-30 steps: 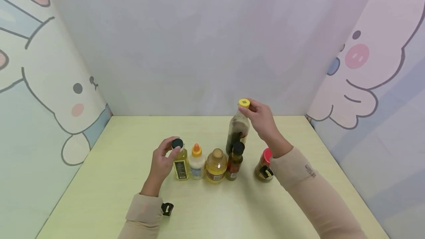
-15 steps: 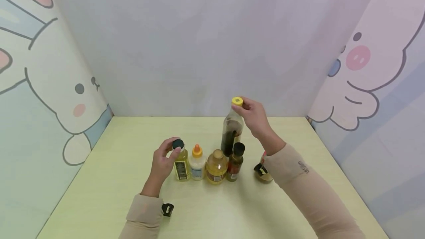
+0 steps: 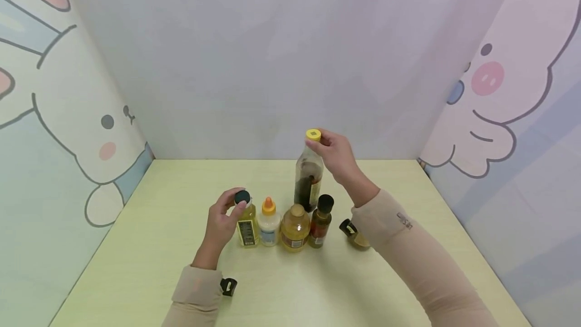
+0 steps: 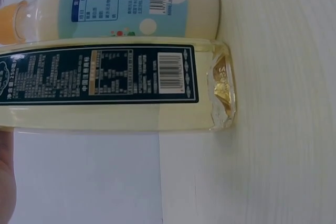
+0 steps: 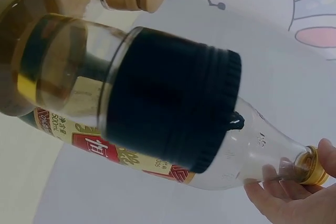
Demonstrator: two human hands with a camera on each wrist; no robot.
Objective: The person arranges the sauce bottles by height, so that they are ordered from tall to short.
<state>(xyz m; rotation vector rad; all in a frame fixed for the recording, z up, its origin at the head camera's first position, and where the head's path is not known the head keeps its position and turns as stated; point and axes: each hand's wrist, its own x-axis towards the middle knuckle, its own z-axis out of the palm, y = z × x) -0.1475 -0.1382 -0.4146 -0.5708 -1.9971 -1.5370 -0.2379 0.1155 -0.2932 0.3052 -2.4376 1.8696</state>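
Note:
My left hand holds the black cap of an oil bottle between thumb and fingers; this bottle of yellow liquid, with its dark label, stands upright at the row's left end. My right hand grips the yellow-capped top of a tall glass bottle part-filled with dark liquid. It is behind the row, its base hidden by a round amber bottle, so whether it touches the table cannot be told. In the right wrist view, fingers curl at its neck, behind a black-capped bottle.
Between the amber bottle and the oil stands an orange-tipped squeeze bottle. The black-capped bottle ends the row on the right. Farther right, a jar is partly covered by my right sleeve. A wall rises behind the table.
My right hand has carried the tall bottle leftward, from behind the black-capped bottle to behind the amber one. The sleeve now covers more of the jar. My left hand has stayed in place.

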